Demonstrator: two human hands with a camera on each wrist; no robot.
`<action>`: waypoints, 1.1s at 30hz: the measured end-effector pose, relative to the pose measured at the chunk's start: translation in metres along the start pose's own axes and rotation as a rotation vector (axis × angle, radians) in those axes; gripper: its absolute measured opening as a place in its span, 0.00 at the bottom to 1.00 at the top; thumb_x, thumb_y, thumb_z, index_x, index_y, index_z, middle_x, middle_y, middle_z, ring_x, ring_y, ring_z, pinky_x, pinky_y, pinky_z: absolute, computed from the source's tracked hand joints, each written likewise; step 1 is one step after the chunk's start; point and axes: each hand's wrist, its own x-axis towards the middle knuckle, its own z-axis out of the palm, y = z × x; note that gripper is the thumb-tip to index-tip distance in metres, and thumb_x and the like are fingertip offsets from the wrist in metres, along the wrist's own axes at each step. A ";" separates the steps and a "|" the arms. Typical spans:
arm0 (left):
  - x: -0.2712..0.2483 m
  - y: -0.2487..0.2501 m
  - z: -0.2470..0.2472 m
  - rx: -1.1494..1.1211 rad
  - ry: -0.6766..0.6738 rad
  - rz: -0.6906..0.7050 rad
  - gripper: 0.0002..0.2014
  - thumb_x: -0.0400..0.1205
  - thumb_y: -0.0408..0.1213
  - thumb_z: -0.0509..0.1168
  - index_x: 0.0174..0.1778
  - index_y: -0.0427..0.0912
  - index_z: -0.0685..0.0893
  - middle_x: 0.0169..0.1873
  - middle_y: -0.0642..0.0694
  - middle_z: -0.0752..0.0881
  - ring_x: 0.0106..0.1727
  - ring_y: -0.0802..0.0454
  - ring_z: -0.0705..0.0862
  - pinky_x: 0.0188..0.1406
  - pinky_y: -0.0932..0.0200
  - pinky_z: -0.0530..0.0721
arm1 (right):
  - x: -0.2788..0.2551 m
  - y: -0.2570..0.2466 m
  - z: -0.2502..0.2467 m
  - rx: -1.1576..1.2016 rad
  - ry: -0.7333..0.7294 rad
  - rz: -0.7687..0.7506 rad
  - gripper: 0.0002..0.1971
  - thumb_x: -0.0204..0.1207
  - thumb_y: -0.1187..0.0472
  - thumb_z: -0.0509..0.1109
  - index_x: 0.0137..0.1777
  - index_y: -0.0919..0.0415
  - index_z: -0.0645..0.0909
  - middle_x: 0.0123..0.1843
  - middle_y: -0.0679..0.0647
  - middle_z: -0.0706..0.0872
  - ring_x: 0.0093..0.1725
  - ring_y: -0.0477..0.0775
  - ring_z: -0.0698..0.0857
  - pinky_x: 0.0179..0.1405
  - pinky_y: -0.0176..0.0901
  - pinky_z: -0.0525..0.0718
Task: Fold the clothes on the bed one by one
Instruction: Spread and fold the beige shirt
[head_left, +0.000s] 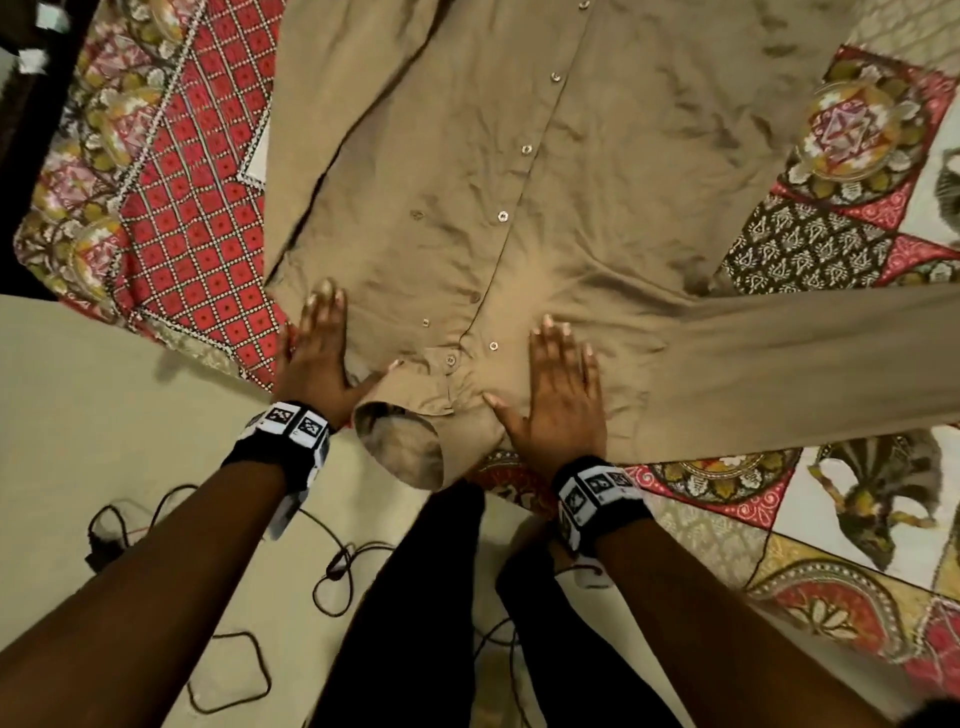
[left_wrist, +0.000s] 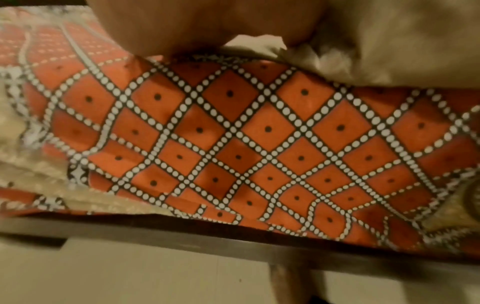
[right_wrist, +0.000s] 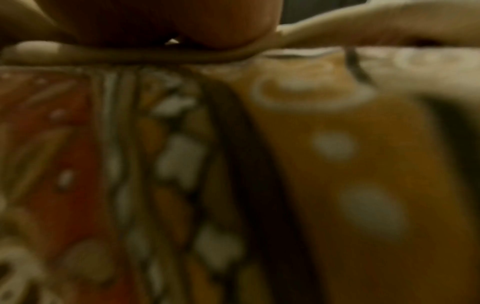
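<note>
We have both hands flat, fingers straight and close together, nothing gripped. Our left hand (head_left: 317, 348) presses palm-down on the near left shoulder of the tan shirt (head_left: 519, 182), its outer edge lying partly over the patterned bedspread (head_left: 197, 234), thumb reaching right toward the collar (head_left: 410, 421). Our right hand (head_left: 563, 395) lies flat on the shirt's near right shoulder, thumb splayed left toward the same collar.

Both forearms stretch forward from the near edge, wrists low, each wearing a black band with printed markers. In the left wrist view the palm (left_wrist: 207, 26) bears down where tan cloth meets the red diamond print (the right wrist view is too blurred for much beyond skin on cloth).

The shirt lies buttoned front up, collar nearest us and hanging slightly past the bed's near edge, body running far; one sleeve (head_left: 805, 364) extends to the right. Bedspread shows on both sides of it. Cables (head_left: 332, 571) trail on the floor below.
</note>
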 end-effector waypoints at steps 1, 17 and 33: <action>-0.002 0.000 -0.002 -0.012 0.006 -0.036 0.54 0.72 0.79 0.48 0.88 0.50 0.39 0.88 0.52 0.40 0.88 0.51 0.42 0.83 0.33 0.48 | -0.003 0.000 -0.002 0.003 0.005 0.062 0.50 0.80 0.26 0.52 0.90 0.63 0.49 0.92 0.58 0.47 0.90 0.59 0.46 0.89 0.63 0.45; 0.099 -0.041 -0.109 -0.477 0.086 -0.163 0.27 0.73 0.38 0.75 0.68 0.37 0.81 0.59 0.36 0.84 0.61 0.37 0.83 0.63 0.53 0.80 | 0.194 -0.111 -0.117 1.129 0.143 0.520 0.07 0.82 0.68 0.69 0.51 0.60 0.88 0.37 0.54 0.89 0.32 0.43 0.86 0.36 0.38 0.86; 0.170 -0.078 -0.114 -0.300 -0.447 0.027 0.22 0.76 0.57 0.61 0.56 0.48 0.90 0.54 0.44 0.89 0.57 0.42 0.86 0.53 0.54 0.79 | 0.510 -0.113 -0.150 0.863 0.225 0.748 0.15 0.69 0.50 0.75 0.47 0.60 0.84 0.47 0.51 0.88 0.42 0.50 0.84 0.39 0.36 0.84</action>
